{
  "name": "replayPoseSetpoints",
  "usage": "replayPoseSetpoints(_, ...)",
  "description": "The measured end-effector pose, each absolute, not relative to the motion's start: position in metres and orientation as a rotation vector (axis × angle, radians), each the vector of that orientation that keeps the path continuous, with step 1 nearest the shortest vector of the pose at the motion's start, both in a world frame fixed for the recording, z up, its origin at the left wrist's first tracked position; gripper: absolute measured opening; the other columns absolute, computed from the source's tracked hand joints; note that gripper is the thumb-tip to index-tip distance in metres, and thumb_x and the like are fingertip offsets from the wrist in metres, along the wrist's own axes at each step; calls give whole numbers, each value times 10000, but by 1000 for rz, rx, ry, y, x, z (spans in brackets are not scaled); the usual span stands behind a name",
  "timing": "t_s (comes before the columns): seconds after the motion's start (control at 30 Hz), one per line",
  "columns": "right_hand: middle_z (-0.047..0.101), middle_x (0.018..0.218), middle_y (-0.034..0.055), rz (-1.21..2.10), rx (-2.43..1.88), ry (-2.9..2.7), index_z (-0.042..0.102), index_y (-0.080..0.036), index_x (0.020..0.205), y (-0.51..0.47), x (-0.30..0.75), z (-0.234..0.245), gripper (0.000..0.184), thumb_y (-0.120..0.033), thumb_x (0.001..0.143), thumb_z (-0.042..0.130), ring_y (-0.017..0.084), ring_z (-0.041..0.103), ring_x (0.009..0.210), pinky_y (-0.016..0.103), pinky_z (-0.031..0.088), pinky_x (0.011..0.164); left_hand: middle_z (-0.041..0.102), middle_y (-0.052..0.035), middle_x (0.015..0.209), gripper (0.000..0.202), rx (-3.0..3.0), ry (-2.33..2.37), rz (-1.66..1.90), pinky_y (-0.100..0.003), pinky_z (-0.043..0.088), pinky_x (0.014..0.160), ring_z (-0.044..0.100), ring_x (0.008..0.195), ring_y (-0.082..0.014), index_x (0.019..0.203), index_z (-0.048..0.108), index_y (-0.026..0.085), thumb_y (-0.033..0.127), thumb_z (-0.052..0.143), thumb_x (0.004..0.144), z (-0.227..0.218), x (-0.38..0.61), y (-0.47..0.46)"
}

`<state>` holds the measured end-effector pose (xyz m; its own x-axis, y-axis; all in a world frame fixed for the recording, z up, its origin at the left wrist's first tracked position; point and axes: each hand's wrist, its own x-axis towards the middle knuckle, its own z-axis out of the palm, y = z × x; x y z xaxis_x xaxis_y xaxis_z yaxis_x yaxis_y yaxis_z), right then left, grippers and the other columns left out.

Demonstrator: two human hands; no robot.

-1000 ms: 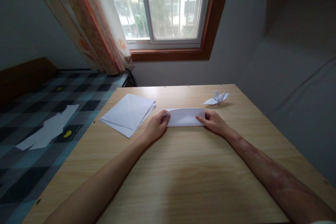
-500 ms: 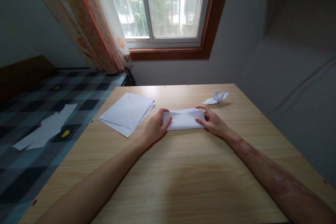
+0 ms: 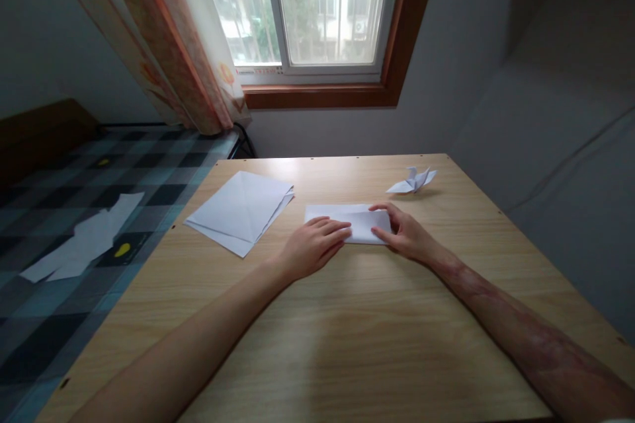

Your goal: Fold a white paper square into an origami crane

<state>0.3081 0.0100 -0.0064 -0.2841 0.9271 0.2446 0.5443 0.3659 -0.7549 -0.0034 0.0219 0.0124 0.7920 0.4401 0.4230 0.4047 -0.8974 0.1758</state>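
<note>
A white sheet folded into a long strip [image 3: 360,219] lies flat on the wooden table [image 3: 347,330]. My left hand [image 3: 313,246] lies flat on its left part, fingers stretched out and pressing the paper down. At the strip's right end, my right hand [image 3: 404,233] has its fingers spread and its fingertips on the paper. Neither hand grips anything.
A stack of creased white sheets [image 3: 241,211] lies on the table to the left of the strip. A small folded paper bird [image 3: 413,181] sits at the far right. A checked bed [image 3: 74,211] with paper scraps [image 3: 82,244] lies beyond the table's left edge.
The raised upper flap of the paper has come down flat. My left hand has slid rightward over the strip, going from a pinch at its end to a flat palm.
</note>
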Motion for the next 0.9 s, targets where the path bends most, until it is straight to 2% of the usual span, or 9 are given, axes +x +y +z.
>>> replayPoseSetpoints(0.07, 734, 1098, 78, 535, -1225, -1995, 598, -238, 1436, 13, 307, -8, 508, -404, 974, 730, 275, 710, 948, 412, 592, 860, 754, -79, 1452, 307, 2844, 675, 720, -440, 565, 1141, 730, 1286, -246, 1389, 692, 243, 271, 488, 1162, 11, -4, 22)
replayPoseSetpoints(0.13, 704, 1384, 162, 369, -1198, -2036, 577, -223, 1486, 16, 306, -11, 574, -410, 967, 736, 361, 679, 1262, 539, 550, 1109, 758, -79, 1444, 317, 2790, 684, 708, -422, 579, 1122, 727, 1297, -241, 1387, 695, 240, 275, 472, 1165, 12, -4, 22)
replayPoseSetpoints(0.2, 656, 1514, 197, 297, -1218, -2100, 567, -207, 1523, 18, 305, -14, 610, -426, 978, 730, 394, 621, 1404, 601, 484, 1215, 749, -76, 1462, 329, 2769, 722, 672, -435, 564, 1153, 720, 1313, -243, 1393, 696, 250, 293, 463, 1166, 13, -4, 22)
replayPoseSetpoints(0.33, 640, 1575, 198, 289, -1222, -2208, 598, -200, 1528, 18, 305, -13, 575, -427, 1010, 704, 385, 604, 1460, 617, 455, 1260, 667, -103, 1578, 357, 2767, 909, 636, -528, 458, 1277, 655, 1419, -292, 1435, 674, 253, 387, 532, 1135, 18, -4, 20)
replayPoseSetpoints(0.47, 693, 1505, 189, 315, -1207, -2197, 627, -211, 1505, 15, 307, -8, 549, -482, 1032, 689, 388, 655, 1377, 621, 494, 1212, 590, -163, 1649, 497, 2704, 1127, 660, -589, 387, 1327, 553, 1532, -348, 1499, 621, 210, 487, 607, 1086, 16, -5, 20)
replayPoseSetpoints(0.6, 720, 1431, 194, 370, -1231, -2150, 634, -205, 1476, 14, 308, -7, 538, -568, 1079, 599, 393, 675, 1312, 609, 513, 1174, 569, -201, 1656, 618, 2660, 1227, 637, -588, 382, 1330, 517, 1556, -377, 1515, 593, 160, 579, 631, 1062, 12, -5, 23)
replayPoseSetpoints(0.73, 678, 1490, 214, 340, -1269, -2111, 599, -188, 1502, 14, 308, -10, 621, -642, 1082, 551, 416, 633, 1369, 623, 476, 1204, 586, -196, 1640, 634, 2654, 1236, 629, -569, 405, 1312, 544, 1529, -374, 1507, 596, 163, 606, 632, 1056, 11, -5, 22)
replayPoseSetpoints(0.9, 689, 1442, 213, 284, -1277, -2108, 604, -189, 1478, 14, 308, -9, 640, -665, 1049, 604, 424, 636, 1326, 622, 487, 1177, 597, -193, 1625, 599, 2638, 1258, 647, -550, 418, 1287, 560, 1504, -371, 1513, 590, 163, 573, 597, 1077, 14, -3, 21)
